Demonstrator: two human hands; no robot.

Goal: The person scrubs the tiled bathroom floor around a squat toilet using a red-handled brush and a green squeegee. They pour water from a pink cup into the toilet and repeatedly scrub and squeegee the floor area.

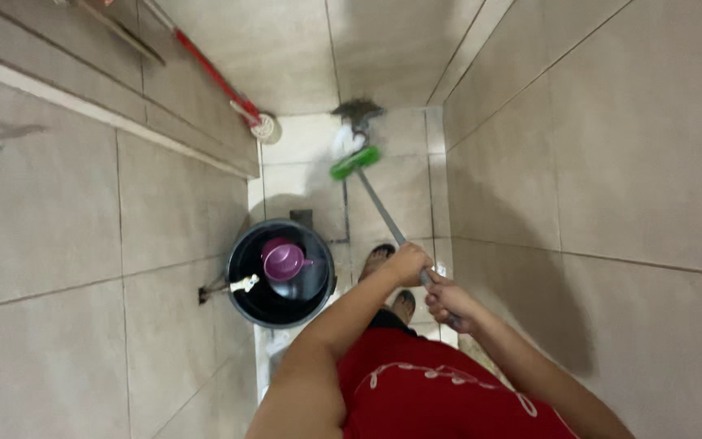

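Note:
I look straight down in a narrow tiled space. My left hand (408, 263) grips the grey handle (379, 207) of a green floor brush (354, 162), higher up the shaft. My right hand (447, 301) grips the same handle just behind it, near its end. The brush head rests on the white tiled floor (306, 154) beside a patch of white foam and a dark clump of dirt (357, 110) at the far end. My feet show under my hands, and I wear a red top.
A black bucket (281, 274) holding water and a purple scoop (283, 259) stands on the floor to the left of my feet. A red-handled mop (221, 81) leans against the left wall. Beige tiled walls close in on both sides.

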